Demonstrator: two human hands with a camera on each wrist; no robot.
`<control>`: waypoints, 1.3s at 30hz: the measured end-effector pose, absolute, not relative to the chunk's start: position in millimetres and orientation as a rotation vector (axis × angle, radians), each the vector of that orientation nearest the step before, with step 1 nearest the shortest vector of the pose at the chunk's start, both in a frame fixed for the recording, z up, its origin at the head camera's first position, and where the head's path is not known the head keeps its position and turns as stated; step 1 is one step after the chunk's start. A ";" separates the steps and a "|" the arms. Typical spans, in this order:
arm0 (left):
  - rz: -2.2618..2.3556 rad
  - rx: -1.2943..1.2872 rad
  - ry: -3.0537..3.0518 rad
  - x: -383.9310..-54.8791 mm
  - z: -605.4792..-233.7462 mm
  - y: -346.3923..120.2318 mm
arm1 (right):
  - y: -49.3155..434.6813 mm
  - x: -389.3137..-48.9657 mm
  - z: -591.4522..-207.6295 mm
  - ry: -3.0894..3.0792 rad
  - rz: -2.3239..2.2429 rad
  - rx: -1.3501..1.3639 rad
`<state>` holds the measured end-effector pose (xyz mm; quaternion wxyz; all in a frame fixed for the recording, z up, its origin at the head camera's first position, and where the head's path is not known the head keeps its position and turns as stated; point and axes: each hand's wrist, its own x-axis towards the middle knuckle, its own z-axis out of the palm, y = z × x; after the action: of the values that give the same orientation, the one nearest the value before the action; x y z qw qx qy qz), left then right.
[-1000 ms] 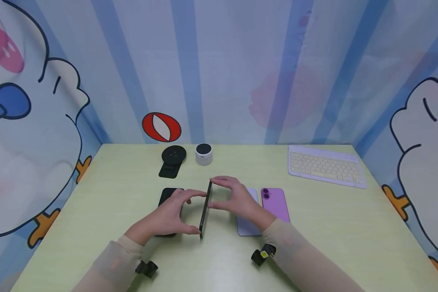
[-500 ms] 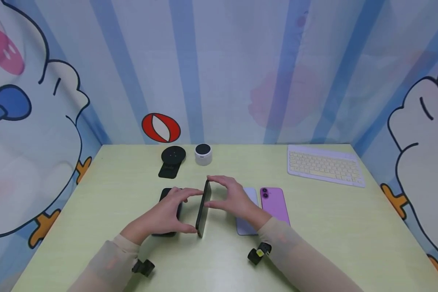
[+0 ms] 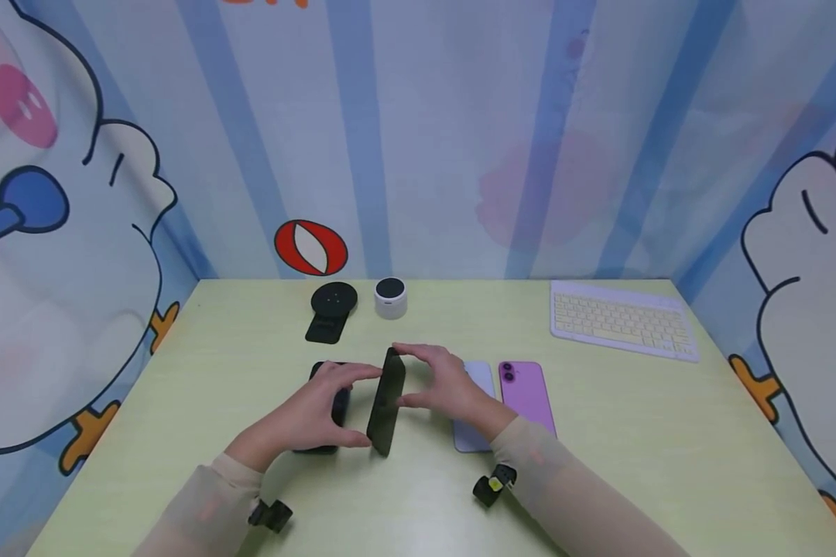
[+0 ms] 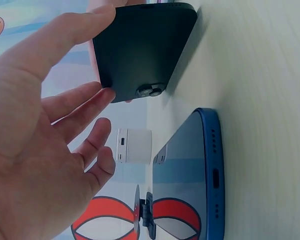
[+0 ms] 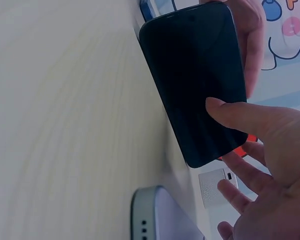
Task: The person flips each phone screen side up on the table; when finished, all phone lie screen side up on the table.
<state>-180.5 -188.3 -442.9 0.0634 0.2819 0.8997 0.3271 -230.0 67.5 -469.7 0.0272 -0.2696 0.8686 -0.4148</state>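
Note:
A black smartphone [image 3: 388, 402] stands on its long side between the two hands, tilted, with its dark screen facing right. My left hand [image 3: 305, 410] holds it along its upper edge, thumb at the near corner and fingers at the far one. The back and camera bump of the smartphone [image 4: 145, 50] show in the left wrist view. With my right hand [image 3: 449, 387], I grip the far end, the thumb pressed on the screen, as the right wrist view shows on the smartphone [image 5: 190, 65]. A second phone [image 3: 341, 406] with a blue frame lies partly hidden under my left hand.
Right of the hands lie a pale lilac phone [image 3: 470, 437], partly covered by my right wrist, and a purple phone [image 3: 525, 394]. At the back stand a black round-topped stand [image 3: 333, 300] and a small white cylinder [image 3: 390, 300]. A lilac keyboard [image 3: 620, 319] lies at back right.
Between both hands the black smartphone has shifted slightly left and turned, going from nearly edge-on to showing its screen in the head view. The other things on the table stay put.

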 end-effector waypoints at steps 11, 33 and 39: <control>0.926 0.719 2.709 -178.9 -454.1 -190.4 | 73.7 -233.2 -468.3 2.802 -0.936 -0.764; 0.638 0.678 2.807 -178.7 -471.5 -179.9 | 71.2 -245.4 -469.4 2.722 -0.749 -0.911; 0.558 0.653 2.842 -176.4 -465.4 -178.0 | 72.9 -241.7 -468.7 2.739 -0.738 -0.901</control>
<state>-176.4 -178.0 -465.4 0.0864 0.2192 0.9536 0.1873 -241.7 72.9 -468.7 0.0824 -0.3017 0.9171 -0.2472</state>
